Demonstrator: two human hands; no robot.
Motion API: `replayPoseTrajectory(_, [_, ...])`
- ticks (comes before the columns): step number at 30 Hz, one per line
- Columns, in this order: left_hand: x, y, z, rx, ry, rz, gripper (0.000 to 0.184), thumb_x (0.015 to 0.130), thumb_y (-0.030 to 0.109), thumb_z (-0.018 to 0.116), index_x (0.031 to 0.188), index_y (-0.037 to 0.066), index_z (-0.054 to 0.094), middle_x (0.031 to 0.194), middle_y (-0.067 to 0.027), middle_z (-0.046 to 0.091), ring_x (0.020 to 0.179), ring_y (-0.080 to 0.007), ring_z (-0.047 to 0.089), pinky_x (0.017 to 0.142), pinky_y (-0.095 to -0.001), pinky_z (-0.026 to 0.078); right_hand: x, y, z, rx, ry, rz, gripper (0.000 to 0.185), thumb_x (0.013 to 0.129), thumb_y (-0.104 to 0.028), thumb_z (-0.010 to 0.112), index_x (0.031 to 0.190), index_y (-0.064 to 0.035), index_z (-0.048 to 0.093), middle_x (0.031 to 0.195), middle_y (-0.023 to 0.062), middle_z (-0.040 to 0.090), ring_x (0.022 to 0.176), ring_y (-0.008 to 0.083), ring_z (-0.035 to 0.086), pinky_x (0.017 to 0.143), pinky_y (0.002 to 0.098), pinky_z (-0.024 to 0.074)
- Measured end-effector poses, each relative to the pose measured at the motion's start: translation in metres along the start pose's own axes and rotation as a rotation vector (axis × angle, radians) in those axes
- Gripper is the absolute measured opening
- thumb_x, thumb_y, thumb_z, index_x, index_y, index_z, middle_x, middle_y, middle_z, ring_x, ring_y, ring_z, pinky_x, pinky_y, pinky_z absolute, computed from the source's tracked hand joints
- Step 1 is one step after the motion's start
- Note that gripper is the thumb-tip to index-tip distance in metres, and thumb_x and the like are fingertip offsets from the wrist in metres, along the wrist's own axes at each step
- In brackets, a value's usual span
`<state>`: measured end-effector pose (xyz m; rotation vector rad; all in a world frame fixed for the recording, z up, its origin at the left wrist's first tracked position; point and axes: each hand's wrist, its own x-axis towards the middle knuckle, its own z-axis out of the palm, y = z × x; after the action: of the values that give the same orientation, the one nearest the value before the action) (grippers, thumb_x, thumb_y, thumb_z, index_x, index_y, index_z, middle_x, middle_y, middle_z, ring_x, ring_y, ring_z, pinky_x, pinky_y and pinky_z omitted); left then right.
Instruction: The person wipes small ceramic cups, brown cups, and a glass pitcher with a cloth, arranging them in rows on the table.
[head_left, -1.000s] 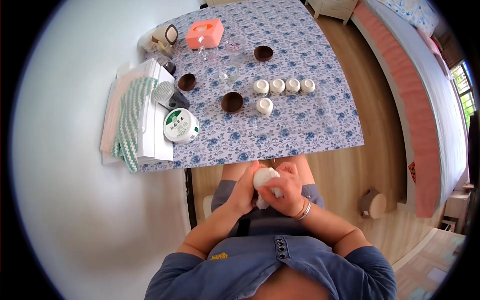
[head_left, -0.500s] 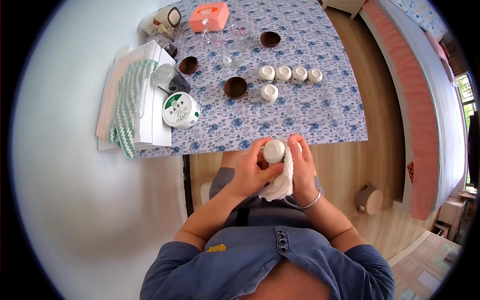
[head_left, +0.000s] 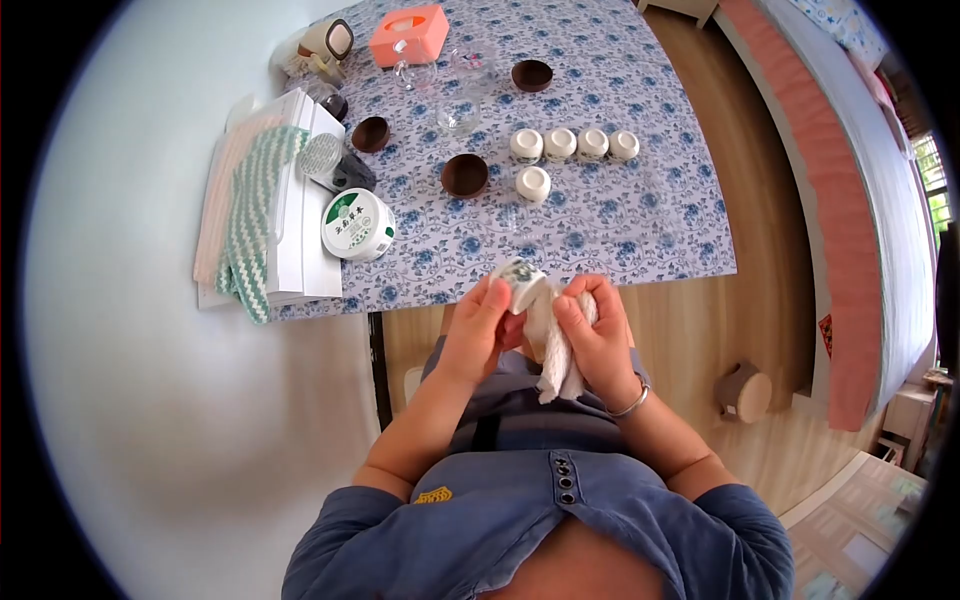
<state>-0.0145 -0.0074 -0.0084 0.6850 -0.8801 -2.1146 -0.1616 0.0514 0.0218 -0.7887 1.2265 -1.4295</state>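
Note:
Just off the near edge of the table (head_left: 640, 255), my left hand (head_left: 478, 328) grips a small white teacup (head_left: 522, 286) with a green pattern, tilted on its side. Beside it my right hand (head_left: 598, 330) is closed around a bunched white cloth (head_left: 562, 355), whose loose end hangs down. Part of the cloth reaches toward the cup; whether it goes inside I cannot tell. Farther up the table, several similar white cups (head_left: 561, 145) stand upside down in a row, with one more upturned cup (head_left: 533, 184) in front of them.
Three dark brown bowls (head_left: 465, 176) are spread over the table near clear glassware (head_left: 459, 115). A round white tub (head_left: 358, 225), a green striped cloth (head_left: 253, 210) on a white box (head_left: 304, 235), and a pink tissue box (head_left: 409, 40) line the left and back. A stool (head_left: 745, 393) stands right.
My left hand has turned the cup from base-up to sideways, showing its green pattern. My right hand has drawn slightly away to the right with the cloth.

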Motion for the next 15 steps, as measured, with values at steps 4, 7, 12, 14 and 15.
replayPoseTrajectory(4, [0.0,0.01,0.004,-0.078,-0.057,-0.076,0.045,0.082,0.038,0.058,0.11,0.003,0.052,0.092,-0.0022,0.055,0.074,-0.0089,0.049,0.058,-0.0205,0.037,0.001,0.003,-0.014,0.129,0.058,0.116,0.019,0.087,-0.017,0.056,0.099,-0.0078,0.045,0.083,-0.0006,0.052,0.072,0.0041,0.048,0.06,0.0179,0.042])
replayPoseTrajectory(7, [-0.001,0.018,0.014,0.128,-0.038,-0.046,0.047,0.082,0.031,0.06,0.117,0.002,0.048,0.099,-0.0032,0.055,0.084,-0.0098,0.05,0.068,-0.0215,0.04,0.011,-0.004,-0.023,0.274,0.093,0.087,0.017,0.088,-0.016,0.054,0.101,-0.0079,0.045,0.085,0.0,0.053,0.073,0.0041,0.05,0.061,0.0184,0.0432])
replayPoseTrajectory(12, [0.0,0.017,0.012,0.346,-0.207,0.015,0.048,0.084,0.018,0.06,0.124,0.001,0.04,0.109,-0.0047,0.051,0.101,-0.0121,0.048,0.085,-0.0266,0.041,0.014,-0.017,-0.029,-0.067,0.018,-0.043,0.021,0.088,-0.016,0.053,0.106,-0.0073,0.045,0.09,0.0003,0.054,0.08,0.0072,0.051,0.066,0.0235,0.0461])
replayPoseTrajectory(14, [-0.001,0.016,0.012,0.46,-0.172,-0.064,0.051,0.083,0.012,0.06,0.127,0.0,0.037,0.117,-0.0067,0.047,0.104,-0.014,0.047,0.09,-0.0287,0.038,0.008,-0.013,-0.027,-0.426,-0.109,-0.133,0.02,0.085,-0.015,0.057,0.101,-0.0055,0.049,0.09,0.0052,0.056,0.077,0.0149,0.055,0.064,0.0266,0.0459])
replayPoseTrajectory(15, [-0.002,0.017,0.012,0.46,-0.173,-0.063,0.051,0.083,0.012,0.06,0.127,0.0,0.037,0.117,-0.0067,0.047,0.104,-0.014,0.047,0.09,-0.0287,0.038,0.007,-0.013,-0.027,-0.622,-0.174,-0.193,0.02,0.084,-0.015,0.058,0.1,-0.0052,0.051,0.089,0.0073,0.057,0.074,0.0178,0.056,0.063,0.0272,0.0457])
